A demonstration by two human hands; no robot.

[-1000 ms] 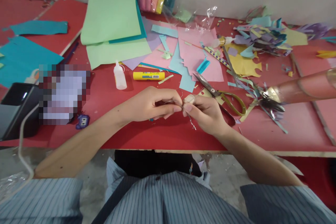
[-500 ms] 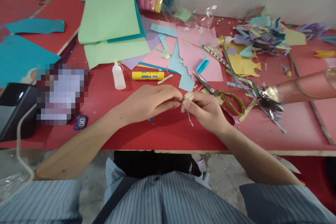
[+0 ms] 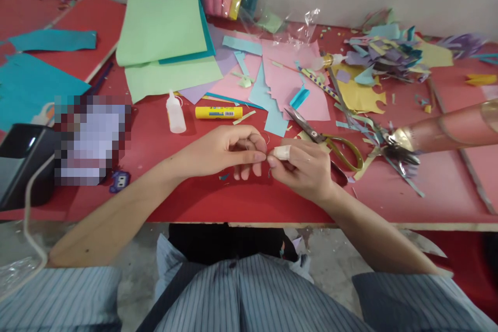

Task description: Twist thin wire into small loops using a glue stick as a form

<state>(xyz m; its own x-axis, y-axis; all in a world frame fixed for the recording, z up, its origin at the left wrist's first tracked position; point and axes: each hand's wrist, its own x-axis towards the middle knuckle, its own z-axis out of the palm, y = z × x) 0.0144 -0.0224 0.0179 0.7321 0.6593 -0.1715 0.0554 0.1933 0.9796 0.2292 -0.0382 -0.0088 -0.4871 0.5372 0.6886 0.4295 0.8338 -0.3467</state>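
Note:
My left hand [image 3: 229, 153] and my right hand [image 3: 305, 168] meet fingertip to fingertip above the front of the red table [image 3: 218, 202]. Both pinch a thin, pale wire [image 3: 267, 138], whose small curve shows between them; the rest is mostly hidden by fingers. On my right index finger is a whitish wrap [image 3: 282, 153]. Scissors [image 3: 321, 137] with olive handles lie open just beyond my right hand. A yellow glue stick [image 3: 218, 112] and a small white squeeze bottle [image 3: 176, 114] rest past my left hand.
Coloured paper sheets [image 3: 163, 26] and a heap of paper scraps [image 3: 385, 54] cover the back. At left are a pixelated phone-like object [image 3: 93, 140], a black device [image 3: 27, 166] with a cable and a purple trinket [image 3: 119, 181]. A brownish cylindrical tool [image 3: 451, 127] extends from the right.
My left hand has turned so its thumb and curled fingers show more. My right hand has rolled, exposing the wrapped finger. The wire end that hung below the hands now shows less.

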